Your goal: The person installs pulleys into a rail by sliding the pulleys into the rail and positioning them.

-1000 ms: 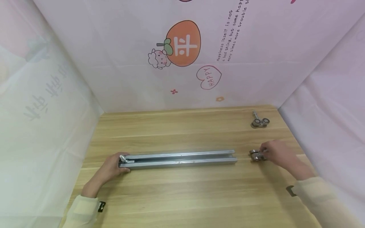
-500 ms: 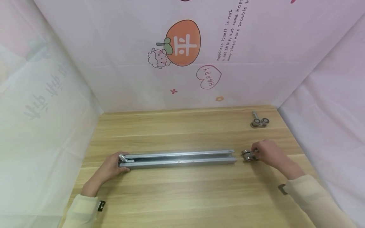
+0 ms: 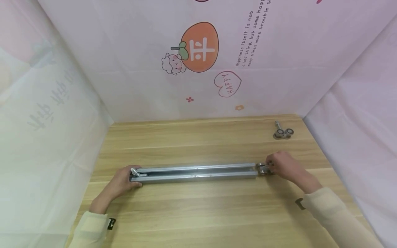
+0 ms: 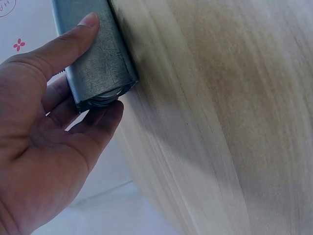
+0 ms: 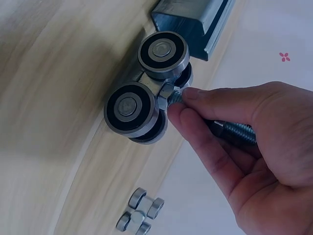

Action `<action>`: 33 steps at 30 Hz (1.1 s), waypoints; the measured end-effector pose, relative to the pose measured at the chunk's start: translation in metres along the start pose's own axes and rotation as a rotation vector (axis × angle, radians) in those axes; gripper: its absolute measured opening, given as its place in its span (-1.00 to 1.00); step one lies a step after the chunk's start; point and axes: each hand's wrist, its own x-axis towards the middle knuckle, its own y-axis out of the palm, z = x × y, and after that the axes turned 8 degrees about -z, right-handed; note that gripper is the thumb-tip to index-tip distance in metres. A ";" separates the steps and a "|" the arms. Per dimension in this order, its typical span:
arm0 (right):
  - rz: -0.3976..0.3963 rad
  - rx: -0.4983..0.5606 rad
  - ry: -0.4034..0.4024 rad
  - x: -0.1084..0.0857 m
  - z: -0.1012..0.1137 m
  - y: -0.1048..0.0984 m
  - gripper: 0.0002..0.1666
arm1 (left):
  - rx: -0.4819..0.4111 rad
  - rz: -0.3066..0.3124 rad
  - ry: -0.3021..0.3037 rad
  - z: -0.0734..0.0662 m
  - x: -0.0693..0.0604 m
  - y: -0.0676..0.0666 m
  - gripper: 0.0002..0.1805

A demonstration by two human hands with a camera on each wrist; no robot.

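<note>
Silver metal roller with four black-rimmed wheels and a long screw (image 5: 152, 84) is right by the open right end of a long, shiny grey metal rail (image 3: 195, 176). The rail lies flat on a pale yellow wooden table (image 3: 198, 210), and its long slot faces up. The right hand (image 3: 283, 167) pinches the roller's screw, with the thumb and fingers closed on it. The wheels look lined up with the hole in the rail, but I cannot tell if they touch it. The left hand (image 3: 122, 181) holds the far left end of the rail, with its thumb on the near side and its fingers bent around the other side.

One shiny silver screw (image 3: 135, 172) pokes up from the slot by the left hand. So one roller seems to be in, though I cannot see its wheels well. The roller in the right hand looks about to start; most of it, maybe all, is outside. Another silver four-wheeled roller (image 3: 283, 133) lies on the table near the back right corner, with no hand on it, so that one looks not begun.
</note>
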 end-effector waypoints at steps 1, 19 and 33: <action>-0.002 0.003 -0.001 0.000 0.000 0.001 -0.80 | -0.001 0.001 0.000 0.000 0.000 0.000 -0.28; 0.016 0.014 0.027 0.002 0.013 0.012 -0.82 | -0.018 -0.008 -0.004 0.001 0.001 0.001 -0.28; -0.012 0.028 0.024 -0.003 0.014 0.014 -0.79 | -0.024 -0.007 -0.008 0.004 0.002 0.001 -0.30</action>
